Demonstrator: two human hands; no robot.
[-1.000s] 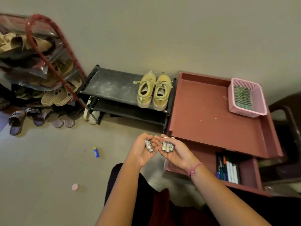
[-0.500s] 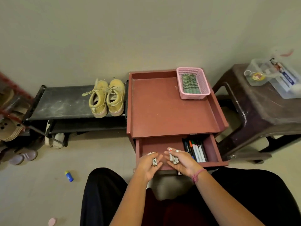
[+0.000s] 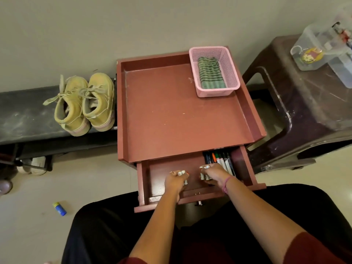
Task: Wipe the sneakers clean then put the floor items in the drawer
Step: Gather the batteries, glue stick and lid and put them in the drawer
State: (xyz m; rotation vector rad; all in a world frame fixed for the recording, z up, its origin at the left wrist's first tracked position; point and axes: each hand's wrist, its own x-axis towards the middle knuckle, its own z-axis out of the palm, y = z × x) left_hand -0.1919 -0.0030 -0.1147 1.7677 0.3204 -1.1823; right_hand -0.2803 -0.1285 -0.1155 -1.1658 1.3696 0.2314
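Left hand [image 3: 174, 181]: I am gripping batteries [image 3: 181, 173] inside the open drawer [image 3: 243, 168].
Right hand [image 3: 214, 173]: I am gripping more batteries, markers [image 3: 222, 161] at 1 o'clock.

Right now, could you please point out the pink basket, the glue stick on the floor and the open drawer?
pink basket [image 3: 231, 73]: head view, right wall.
glue stick [image 3: 60, 208]: head view, blue body.
drawer [image 3: 162, 172]: head view, bare bottom.

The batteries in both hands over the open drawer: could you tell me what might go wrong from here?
1. The batteries could roll in among the markers once the right hand and left hand let go.
2. The glue stick lies on the floor and could be missed before the drawer is shut.
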